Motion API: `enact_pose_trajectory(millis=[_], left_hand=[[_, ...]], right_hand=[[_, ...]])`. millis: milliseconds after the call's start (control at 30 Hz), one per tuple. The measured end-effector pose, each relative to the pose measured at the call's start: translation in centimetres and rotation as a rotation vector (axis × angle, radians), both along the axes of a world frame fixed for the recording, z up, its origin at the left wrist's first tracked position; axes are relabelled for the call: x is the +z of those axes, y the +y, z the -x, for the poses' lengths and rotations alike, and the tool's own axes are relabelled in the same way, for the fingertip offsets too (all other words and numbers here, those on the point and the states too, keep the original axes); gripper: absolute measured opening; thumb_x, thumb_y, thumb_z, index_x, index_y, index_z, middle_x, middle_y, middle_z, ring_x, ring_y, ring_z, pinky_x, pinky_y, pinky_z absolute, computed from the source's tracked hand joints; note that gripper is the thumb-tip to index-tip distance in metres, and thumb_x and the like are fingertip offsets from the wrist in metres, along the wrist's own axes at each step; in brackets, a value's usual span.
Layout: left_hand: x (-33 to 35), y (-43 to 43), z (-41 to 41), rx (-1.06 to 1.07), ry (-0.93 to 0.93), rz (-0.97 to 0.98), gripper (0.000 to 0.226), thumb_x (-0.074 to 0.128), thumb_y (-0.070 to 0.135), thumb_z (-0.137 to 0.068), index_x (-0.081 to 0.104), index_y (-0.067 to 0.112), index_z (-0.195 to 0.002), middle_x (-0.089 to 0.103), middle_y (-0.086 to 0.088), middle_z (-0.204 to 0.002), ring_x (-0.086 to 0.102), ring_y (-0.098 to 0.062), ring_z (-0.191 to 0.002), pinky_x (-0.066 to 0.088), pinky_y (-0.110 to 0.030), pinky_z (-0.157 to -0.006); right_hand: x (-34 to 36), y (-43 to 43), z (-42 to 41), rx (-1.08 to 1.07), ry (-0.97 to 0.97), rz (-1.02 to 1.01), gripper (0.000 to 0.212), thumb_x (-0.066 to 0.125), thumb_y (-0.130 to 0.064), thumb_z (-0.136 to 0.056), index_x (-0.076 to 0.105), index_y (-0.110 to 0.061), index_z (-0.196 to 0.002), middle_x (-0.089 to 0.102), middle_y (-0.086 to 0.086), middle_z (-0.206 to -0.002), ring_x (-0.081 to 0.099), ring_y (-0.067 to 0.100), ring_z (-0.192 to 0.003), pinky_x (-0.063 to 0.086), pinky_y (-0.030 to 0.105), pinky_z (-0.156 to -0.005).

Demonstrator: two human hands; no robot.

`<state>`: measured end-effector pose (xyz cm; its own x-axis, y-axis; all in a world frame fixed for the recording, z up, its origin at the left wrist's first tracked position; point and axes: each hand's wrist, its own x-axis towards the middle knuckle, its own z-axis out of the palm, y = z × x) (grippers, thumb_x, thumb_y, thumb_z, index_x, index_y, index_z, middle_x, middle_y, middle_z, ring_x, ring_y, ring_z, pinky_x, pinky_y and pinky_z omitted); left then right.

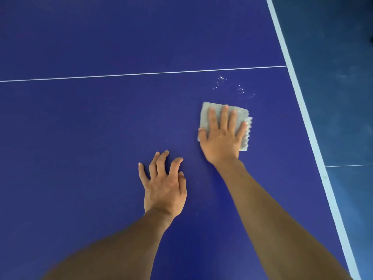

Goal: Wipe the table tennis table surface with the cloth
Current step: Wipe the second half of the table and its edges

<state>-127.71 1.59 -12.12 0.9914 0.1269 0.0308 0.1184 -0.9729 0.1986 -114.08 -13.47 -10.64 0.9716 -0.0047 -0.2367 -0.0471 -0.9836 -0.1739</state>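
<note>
Item: table tennis table [80, 128], blue top, wiping in progress. Cloth [205, 115]: small grey folded square, lying flat on the top towards the right side, between the thin white line [141, 73] and the near end, not far from the white edge stripe [302, 102]. Right hand [222, 138]: laid flat on the cloth, fingers straight and spread, pressing it down, not clutching it. Left hand [164, 186]: holds nothing, fingers spread and a little bent, fingertips resting on the bare top just beside the right wrist (a brace, by the look of it). Marks: a scatter of pale specks [232, 87], droplets or dust, just beyond the cloth's far edge and apart from it. Floor [343, 77]: dark blue, past the stripe. Handling note, as a judgement: the specks look like the next patch to cover, so push the cloth forward over them with the palm's weight spread evenly, keep the fingers flat so that the fold does not bunch, overlap each pass, and stop short of sweeping the cloth off the edge.
</note>
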Motion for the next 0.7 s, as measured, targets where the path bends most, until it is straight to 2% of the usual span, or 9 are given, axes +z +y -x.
enact_pose_trajectory(millis=[100,167,267,333,400,467,533,600,700], left_hand=[[0.2,-0.1,0.0,-0.002,0.013,-0.003,0.04,0.032,0.036,-0.099,0.048,0.033,-0.135,0.043,-0.008,-0.153,0.037,-0.03,-0.147,0.02,-0.068,-0.12],[0.3,-0.1,0.0,0.002,0.017,-0.007,0.041,0.033,0.037,-0.099,0.049,0.032,-0.135,0.043,-0.008,-0.152,0.037,-0.03,-0.146,0.021,-0.069,-0.12],[0.1,0.0,0.0,0.003,0.001,-0.013,0.04,0.034,0.036,-0.098,0.053,0.031,-0.134,0.046,-0.01,-0.15,0.041,-0.032,-0.144,0.023,-0.069,-0.119],[0.0,0.0,-0.1,0.003,0.0,-0.019,0.04,0.034,0.036,-0.098,0.053,0.031,-0.133,0.047,-0.01,-0.149,0.042,-0.033,-0.143,0.024,-0.069,-0.118],[0.0,0.0,-0.1,0.004,0.007,-0.025,0.04,0.033,0.037,-0.098,0.052,0.031,-0.133,0.047,-0.01,-0.149,0.042,-0.033,-0.143,0.024,-0.069,-0.118],[0.0,-0.1,0.0,0.007,0.005,-0.024,0.039,0.033,0.037,-0.098,0.05,0.032,-0.133,0.047,-0.01,-0.149,0.041,-0.032,-0.144,0.024,-0.069,-0.118],[0.1,-0.1,-0.1,0.012,0.001,-0.015,0.039,0.033,0.037,-0.098,0.049,0.032,-0.133,0.046,-0.01,-0.149,0.041,-0.032,-0.144,0.025,-0.069,-0.118],[0.1,-0.1,-0.1,0.009,0.008,-0.021,0.039,0.033,0.037,-0.098,0.049,0.032,-0.134,0.046,-0.01,-0.15,0.039,-0.031,-0.144,0.025,-0.069,-0.118],[-0.1,0.0,-0.1,0.005,0.026,-0.026,0.04,0.032,0.037,-0.098,0.049,0.032,-0.134,0.044,-0.009,-0.15,0.038,-0.031,-0.146,0.023,-0.069,-0.119]], right_hand=[[-0.2,1.2,4.2,0.299,-0.07,0.014,0.07,0.017,-0.055,-0.104,0.01,-0.027,-0.167,0.0,0.009,-0.175,-0.005,0.032,-0.16,0.002,0.065,-0.125],[-0.4,-0.4,7.9,0.332,-0.109,-0.013,0.068,0.024,-0.055,-0.104,0.02,-0.026,-0.166,0.009,0.008,-0.174,0.003,0.031,-0.161,0.011,0.064,-0.125],[-0.5,-4.6,10.7,0.209,-0.121,0.014,0.067,0.033,-0.054,-0.102,0.03,-0.027,-0.163,0.018,0.008,-0.173,0.014,0.031,-0.16,0.015,0.064,-0.125],[-0.3,-6.2,10.0,0.052,-0.107,0.053,0.067,0.03,-0.053,-0.101,0.031,-0.027,-0.163,0.019,0.009,-0.172,0.017,0.033,-0.159,0.012,0.064,-0.125],[0.1,-5.6,8.3,-0.119,-0.059,0.05,0.07,0.022,-0.054,-0.1,0.023,-0.028,-0.165,0.01,0.009,-0.174,0.007,0.033,-0.16,0.005,0.064,-0.125],[0.4,-3.4,7.0,-0.156,-0.033,0.009,0.071,0.017,-0.053,-0.1,0.015,-0.028,-0.167,0.001,0.009,-0.174,-0.002,0.033,-0.161,-0.002,0.064,-0.125],[0.4,-1.7,7.7,0.044,-0.05,0.0,0.07,0.017,-0.054,-0.102,0.012,-0.029,-0.167,-0.001,0.008,-0.175,-0.003,0.032,-0.161,-0.001,0.064,-0.125],[0.0,-1.7,10.3,0.279,-0.095,-0.013,0.068,0.031,-0.053,-0.103,0.018,-0.028,-0.166,0.005,0.007,-0.175,0.001,0.031,-0.161,0.009,0.064,-0.125],[-1.1,-4.5,14.7,0.445,-0.178,-0.018,0.07,0.043,-0.053,-0.101,0.025,-0.029,-0.165,0.012,0.005,-0.174,0.012,0.031,-0.16,0.02,0.064,-0.121]])
